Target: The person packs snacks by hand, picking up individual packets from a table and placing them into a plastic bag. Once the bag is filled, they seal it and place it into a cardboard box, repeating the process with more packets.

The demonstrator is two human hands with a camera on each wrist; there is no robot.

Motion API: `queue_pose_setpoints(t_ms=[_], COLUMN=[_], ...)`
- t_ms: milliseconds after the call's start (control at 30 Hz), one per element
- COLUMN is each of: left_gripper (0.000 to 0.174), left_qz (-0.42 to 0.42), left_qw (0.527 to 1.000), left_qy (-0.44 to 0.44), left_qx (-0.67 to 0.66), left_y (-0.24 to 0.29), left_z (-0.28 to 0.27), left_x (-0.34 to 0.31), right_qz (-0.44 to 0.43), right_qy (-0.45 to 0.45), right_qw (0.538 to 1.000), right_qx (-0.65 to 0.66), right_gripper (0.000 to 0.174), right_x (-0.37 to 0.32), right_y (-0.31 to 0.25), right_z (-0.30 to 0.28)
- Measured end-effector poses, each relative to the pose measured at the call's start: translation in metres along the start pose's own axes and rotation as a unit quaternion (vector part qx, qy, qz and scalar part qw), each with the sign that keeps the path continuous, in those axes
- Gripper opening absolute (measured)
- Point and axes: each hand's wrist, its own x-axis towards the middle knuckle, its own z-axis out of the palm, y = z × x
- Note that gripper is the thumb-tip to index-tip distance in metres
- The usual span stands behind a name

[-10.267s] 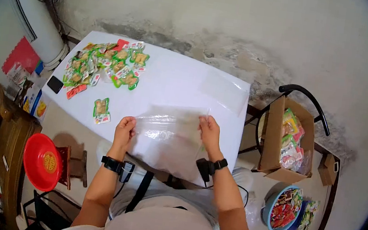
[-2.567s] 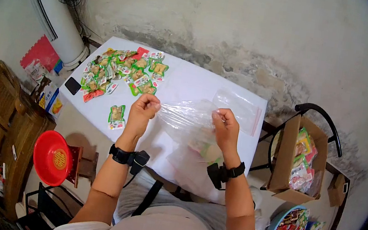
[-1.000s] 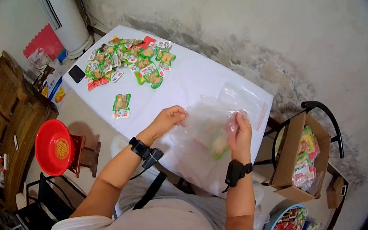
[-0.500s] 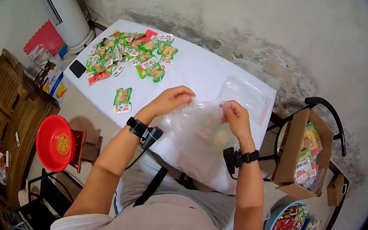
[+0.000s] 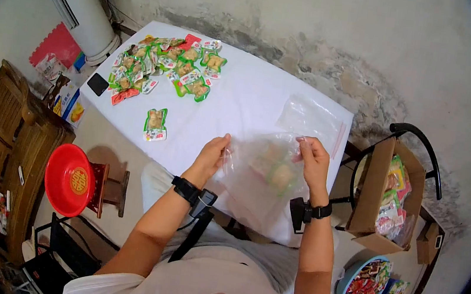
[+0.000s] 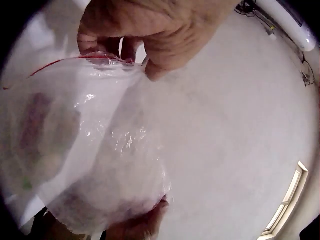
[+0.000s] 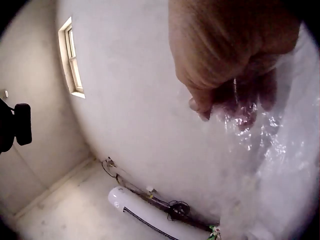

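Note:
In the head view a clear zip bag (image 5: 241, 192) hangs over the front of the white-covered table, its top stretched between both hands. My left hand (image 5: 209, 158) pinches its left upper edge. The right hand (image 5: 314, 160) pinches the other upper corner. Green-edged snack packets (image 5: 280, 175) show blurred through the plastic. In the left wrist view the left hand (image 6: 145, 30) holds the bag beside its red seal strip (image 6: 95, 57), and part of the right hand (image 6: 140, 222) shows below. The right wrist view has the right hand (image 7: 235, 50) with thumb and fingers on crinkled plastic.
A pile of snack packets (image 5: 139, 66) and a phone (image 5: 98, 84) lie at the table's left; a single packet (image 5: 156, 124) lies nearer. Another clear bag (image 5: 310, 118) lies flat at right. Beyond stand a carton (image 5: 370, 194), a blue tub (image 5: 343, 289) and a red basin (image 5: 55, 183).
Ten seconds ago the bag was stretched flat; packets show inside from later frames on. In the last half second the left hand dropped and the hands spread apart, widening the bag's top.

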Motion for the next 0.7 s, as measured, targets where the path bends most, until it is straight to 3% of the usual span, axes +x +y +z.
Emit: queue_pose_setpoints(t_ms=[167, 233, 367, 433, 533, 700], left_gripper=[0.02, 0.019, 0.02, 0.014, 0.013, 0.012], left_qz=[0.016, 0.112, 0.195, 0.384, 0.363, 0.312], left_qw=[0.999, 0.992, 0.973, 0.914, 0.93, 0.945], left_qy=[0.026, 0.05, 0.126, 0.121, 0.04, 0.061], left_qx=[0.021, -0.013, -0.002, 0.042, 0.034, 0.078], left_y=[0.016, 0.023, 0.034, 0.036, 0.052, 0.056], left_z=[0.02, 0.024, 0.048, 0.047, 0.057, 0.051], left_x=[-0.014, -0.019, -0.032, -0.023, -0.037, -0.037], right_qz=[-0.016, -0.023, -0.077, -0.057, -0.034, -0.041], right_qy=[0.005, 0.143, 0.179, 0.175, 0.171, 0.188], right_qw=[0.999, 0.989, 0.979, 0.982, 0.984, 0.978], right_qx=[-0.028, -0.007, -0.055, -0.04, -0.046, -0.074], right_gripper=[0.019, 0.018, 0.022, 0.022, 0.023, 0.024], right_x=[-0.009, -0.015, -0.021, -0.024, -0.022, -0.014], right_y=[0.0, -0.006, 0.004, -0.003, -0.013, -0.004], right_z=[-0.001, -0.001, -0.008, -0.006, -0.006, -0.006])
